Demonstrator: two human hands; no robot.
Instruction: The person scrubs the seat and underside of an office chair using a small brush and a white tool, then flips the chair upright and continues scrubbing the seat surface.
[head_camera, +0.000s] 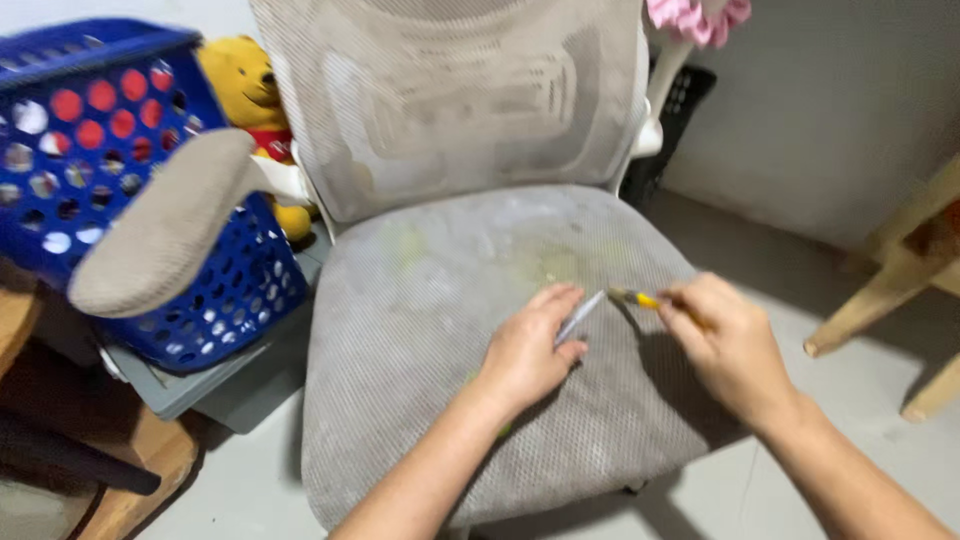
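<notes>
Left hand (525, 350) rests on the stained chair seat (420, 330), fingers pinching a thin grey strip (581, 316). Right hand (728, 345) pinches a yellow-handled tool (640, 298) — tip at the strip's end. Step in hand — working the strip; steady bracing needed.

Soft, even indoor light is falling from above, leaving the grey chair seat (450, 330) pale and washed out. Dark shadow is pooling under the right hand (725, 345) (and beneath the seat's front edge). Fine detail is smearing slightly; the lower left corner is sinking into dimness.
</notes>
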